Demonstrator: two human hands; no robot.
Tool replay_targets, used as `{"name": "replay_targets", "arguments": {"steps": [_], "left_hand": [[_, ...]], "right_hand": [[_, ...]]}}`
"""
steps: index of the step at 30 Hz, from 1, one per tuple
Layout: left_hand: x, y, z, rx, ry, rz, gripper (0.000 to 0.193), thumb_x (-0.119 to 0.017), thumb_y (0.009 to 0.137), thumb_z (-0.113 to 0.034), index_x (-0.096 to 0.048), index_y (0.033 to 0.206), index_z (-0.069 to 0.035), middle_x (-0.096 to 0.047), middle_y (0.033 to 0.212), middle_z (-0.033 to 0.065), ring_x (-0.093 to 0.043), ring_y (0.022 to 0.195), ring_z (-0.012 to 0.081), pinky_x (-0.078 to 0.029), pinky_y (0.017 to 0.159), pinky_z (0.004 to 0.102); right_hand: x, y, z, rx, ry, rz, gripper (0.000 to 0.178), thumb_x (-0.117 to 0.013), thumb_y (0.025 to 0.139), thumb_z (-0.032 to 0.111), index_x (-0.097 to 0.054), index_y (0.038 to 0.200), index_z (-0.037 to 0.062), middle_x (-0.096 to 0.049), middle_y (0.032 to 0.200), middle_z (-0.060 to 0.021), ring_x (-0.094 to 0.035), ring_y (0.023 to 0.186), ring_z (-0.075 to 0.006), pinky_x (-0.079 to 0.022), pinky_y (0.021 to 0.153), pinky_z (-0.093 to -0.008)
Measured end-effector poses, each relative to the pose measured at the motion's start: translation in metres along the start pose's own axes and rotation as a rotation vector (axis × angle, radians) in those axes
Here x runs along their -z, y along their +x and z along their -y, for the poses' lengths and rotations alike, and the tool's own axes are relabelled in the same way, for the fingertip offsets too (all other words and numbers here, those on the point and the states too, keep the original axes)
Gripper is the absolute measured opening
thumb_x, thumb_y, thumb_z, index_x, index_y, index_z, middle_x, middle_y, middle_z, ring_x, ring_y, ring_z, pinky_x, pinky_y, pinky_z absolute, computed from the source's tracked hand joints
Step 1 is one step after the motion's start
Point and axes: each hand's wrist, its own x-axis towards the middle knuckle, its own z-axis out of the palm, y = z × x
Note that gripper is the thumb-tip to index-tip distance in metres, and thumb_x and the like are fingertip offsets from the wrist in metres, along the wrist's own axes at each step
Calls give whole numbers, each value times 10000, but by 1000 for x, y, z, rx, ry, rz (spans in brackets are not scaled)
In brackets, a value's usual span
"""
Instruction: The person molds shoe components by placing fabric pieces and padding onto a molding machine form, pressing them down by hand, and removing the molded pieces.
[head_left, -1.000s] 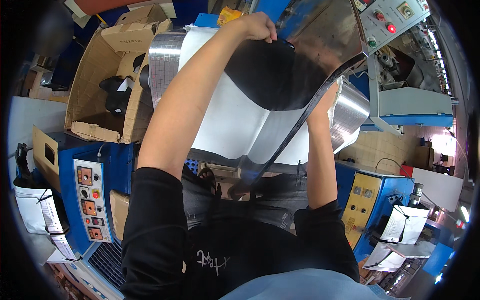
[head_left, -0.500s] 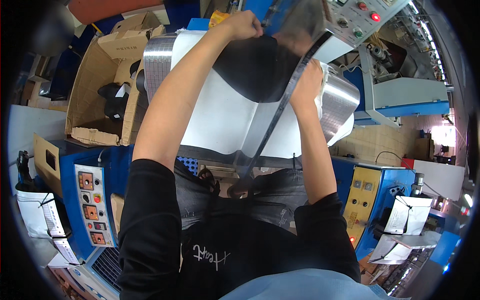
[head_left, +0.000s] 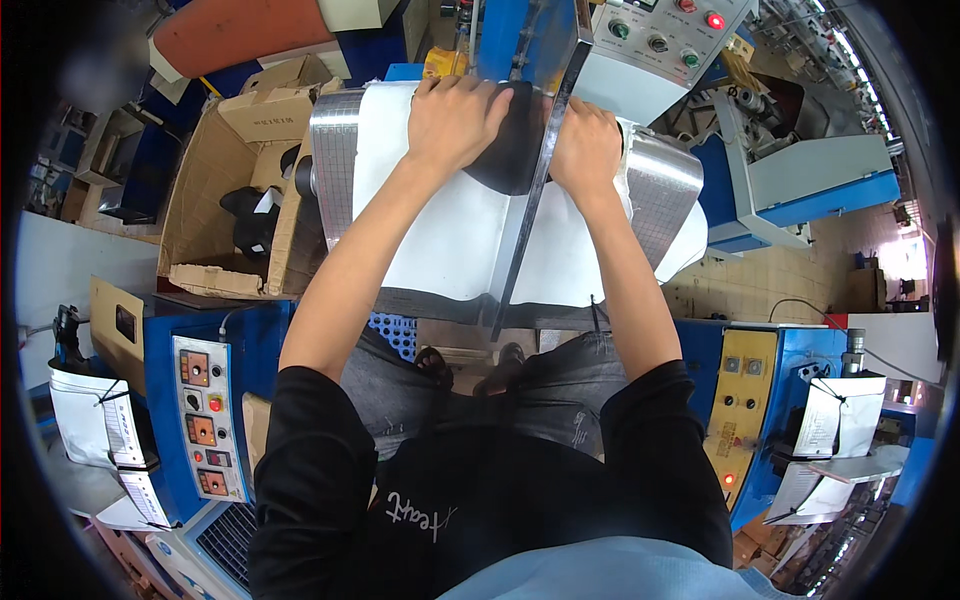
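A smooth black sheet piece with a rounded near edge [head_left: 505, 165] lies on the white cover [head_left: 440, 250] of a curved machine bed. My left hand [head_left: 455, 125] rests palm down at its left side, fingers spread and thumb reaching over the black surface. At the right side of the piece, my right hand [head_left: 587, 150] lies with its fingers together and bent; the fingertips are hidden. Between the two hands stands a clear panel with a dark edge [head_left: 530, 210], which hides part of the black piece.
A cardboard box [head_left: 215, 275] with black pieces inside stands left of the bed. Beyond the bed at right is a control box [head_left: 655, 45] with buttons and a lit red lamp. Blue machine cabinets with a left panel [head_left: 210, 420] and a yellow right panel [head_left: 735, 400] flank me.
My left hand has come down from a closed grip at the far edge and spread out on the bed. My right hand has moved farther away. The black piece lies flatter and farther back.
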Motion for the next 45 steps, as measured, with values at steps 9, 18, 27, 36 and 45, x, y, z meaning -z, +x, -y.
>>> {"name": "replay_targets", "arguments": {"steps": [9,18,27,36,45], "left_hand": [[1,2,1,2,-53,71,364,-561,972,-359,-757,899,-61,-742,870,107,-712,817,255,-541,808,367],[-15,-11,1,-108,-12,-166,328,-572,957,-336,-725,842,-70,-690,834,88,-674,831,266,-509,814,397],[-9,-23,-8,-88,-11,-241,329,-589,934,-334,-707,994,-33,-675,935,111,-630,947,272,-433,977,416],[-1,-27,-12,-46,36,-152,354,-552,962,-316,-722,1076,-27,-711,1055,139,-658,1015,279,-427,1022,419],[-6,-27,-13,-60,30,-253,312,-600,903,-292,-692,1013,-15,-660,948,122,-618,979,277,-427,993,412]], "right_hand": [[-6,-2,-3,4,-28,-1,205,-579,864,208,-704,799,59,-698,753,-108,-678,716,-279,-497,704,-398],[-7,-3,1,-13,-60,3,234,-555,884,231,-716,813,76,-703,765,-99,-680,728,-279,-495,730,-414],[-2,-4,2,-48,-92,143,239,-544,909,251,-723,881,94,-718,848,-91,-680,805,-291,-491,793,-423],[3,-3,5,-65,-133,235,227,-535,906,215,-718,938,84,-719,925,-111,-684,865,-300,-486,836,-430],[3,-4,7,-46,-67,103,270,-525,921,248,-716,832,79,-717,824,-109,-688,762,-299,-502,767,-436]]}}
